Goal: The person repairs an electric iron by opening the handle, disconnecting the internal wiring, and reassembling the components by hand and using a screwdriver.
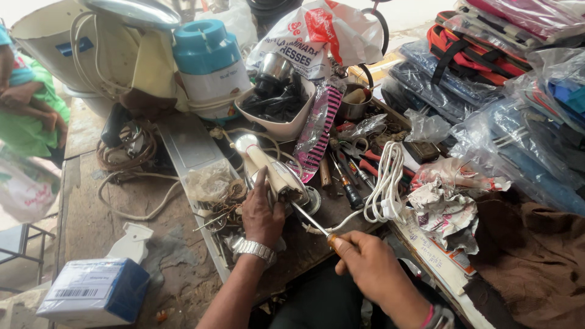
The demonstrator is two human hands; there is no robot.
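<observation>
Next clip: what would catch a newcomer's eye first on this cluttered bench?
At the centre, the left hand grips a cream hand blender lying on the bench, while the right hand holds a screwdriver with its tip at the blender. Behind, a blue and white mixer base stands out at the top, and a coiled white cord lies just right of the hands.

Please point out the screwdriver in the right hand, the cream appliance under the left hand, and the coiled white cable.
Amber-handled metal screwdriver point(309, 220), head view: on its shaft.
Cream plastic hand appliance point(277, 173), head view: on its body.
Coiled white cable point(388, 180), head view: on the bundled loops.
</observation>
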